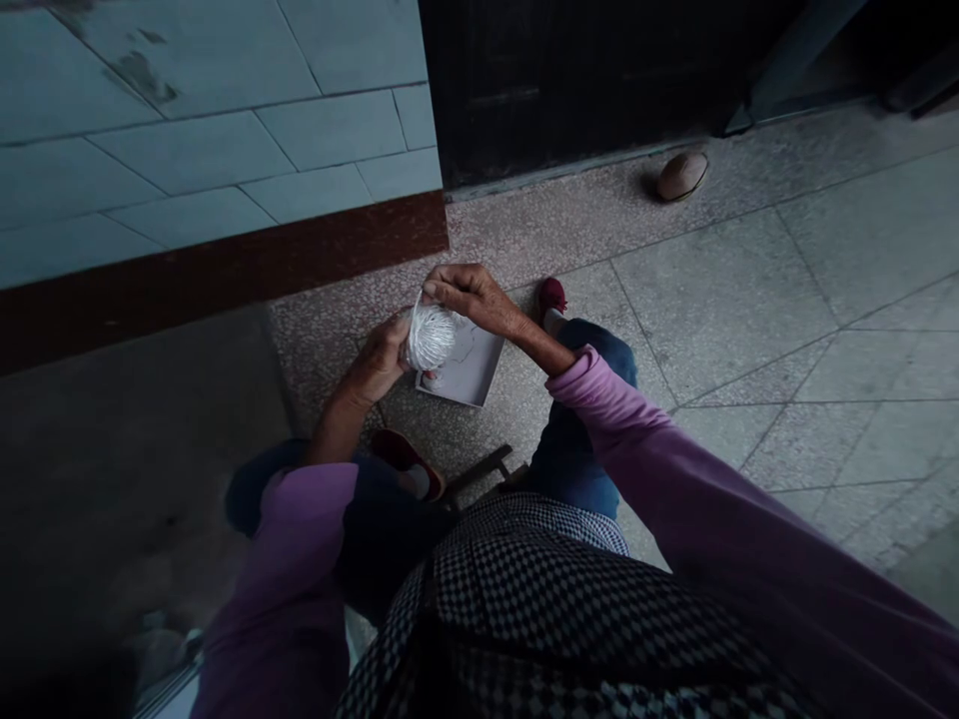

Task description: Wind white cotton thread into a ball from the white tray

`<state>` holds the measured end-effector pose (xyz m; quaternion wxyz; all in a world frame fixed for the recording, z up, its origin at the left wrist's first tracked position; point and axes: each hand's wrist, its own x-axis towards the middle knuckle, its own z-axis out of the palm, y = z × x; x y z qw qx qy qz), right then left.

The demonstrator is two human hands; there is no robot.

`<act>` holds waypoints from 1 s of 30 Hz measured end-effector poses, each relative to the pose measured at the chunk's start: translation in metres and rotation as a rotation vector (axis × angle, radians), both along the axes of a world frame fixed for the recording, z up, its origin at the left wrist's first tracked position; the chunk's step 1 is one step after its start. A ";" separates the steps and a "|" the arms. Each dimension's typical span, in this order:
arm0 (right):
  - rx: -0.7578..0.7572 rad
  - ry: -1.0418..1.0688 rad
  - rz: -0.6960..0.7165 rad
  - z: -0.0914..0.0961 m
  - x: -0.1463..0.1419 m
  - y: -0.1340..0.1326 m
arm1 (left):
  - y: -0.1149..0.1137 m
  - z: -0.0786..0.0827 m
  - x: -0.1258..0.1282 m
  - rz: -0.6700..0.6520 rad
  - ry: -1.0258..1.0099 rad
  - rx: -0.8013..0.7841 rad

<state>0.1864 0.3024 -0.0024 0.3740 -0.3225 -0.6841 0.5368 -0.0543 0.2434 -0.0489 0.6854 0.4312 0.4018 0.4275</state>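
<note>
— Where's the ball of string (431, 337)?
— Between left hand (382, 361) and right hand (469, 295), above the flat box (474, 374) on the floor (749, 300).
— Beyond?
— Round object (681, 176) ahead-right by the door (569, 80); wall (187, 120) left.

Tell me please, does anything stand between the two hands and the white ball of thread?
Nothing visible does. The left hand holds the white ball of thread from the side, and the right hand pinches it at the top.

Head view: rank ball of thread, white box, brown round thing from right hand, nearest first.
1. ball of thread, at the fingertips of the right hand, held in the left hand.
2. white box, on the floor below.
3. brown round thing, far off by the door.
</note>
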 end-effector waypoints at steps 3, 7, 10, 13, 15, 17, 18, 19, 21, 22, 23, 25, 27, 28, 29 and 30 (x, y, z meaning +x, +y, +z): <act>-0.021 -0.042 -0.042 -0.001 -0.002 0.002 | -0.001 0.001 0.004 -0.064 0.038 -0.054; 0.031 -0.114 -0.044 0.000 0.001 0.002 | -0.002 0.004 0.005 -0.060 0.054 0.004; 0.034 -0.156 -0.052 -0.002 0.003 0.003 | -0.001 0.009 0.002 -0.026 0.068 0.054; -0.011 -0.188 -0.049 -0.009 0.003 0.006 | -0.001 0.017 0.001 0.070 0.056 0.028; -0.046 -0.204 -0.030 -0.013 0.000 0.009 | -0.003 0.025 0.002 0.099 0.026 -0.004; -0.070 -0.222 -0.006 -0.015 -0.004 0.011 | -0.004 0.033 0.005 0.107 -0.018 -0.021; -0.073 -0.237 0.002 -0.015 -0.007 0.011 | -0.005 0.037 0.007 0.117 -0.043 -0.024; -0.066 -0.261 0.004 -0.015 -0.010 0.011 | -0.005 0.039 0.009 0.132 -0.068 -0.026; -0.025 -0.341 -0.012 -0.011 -0.014 0.009 | -0.003 0.040 0.012 0.185 -0.107 -0.023; 0.004 -0.398 -0.024 -0.008 -0.016 0.006 | -0.001 0.039 0.013 0.216 -0.123 -0.021; 0.033 -0.464 -0.031 -0.005 -0.018 0.004 | 0.001 0.037 0.014 0.248 -0.136 -0.021; 0.081 -0.607 -0.032 0.001 -0.020 -0.003 | 0.005 0.031 0.015 0.307 -0.157 -0.034; 0.107 -0.747 -0.014 0.008 -0.022 -0.010 | 0.008 0.026 0.013 0.348 -0.169 -0.057; 0.111 -0.813 -0.007 0.011 -0.024 -0.014 | 0.009 0.023 0.011 0.362 -0.164 -0.066; 0.110 -0.871 0.000 0.014 -0.025 -0.018 | 0.011 0.021 0.009 0.372 -0.153 -0.072; 0.107 -0.918 0.008 0.016 -0.027 -0.023 | 0.012 0.019 0.007 0.380 -0.140 -0.072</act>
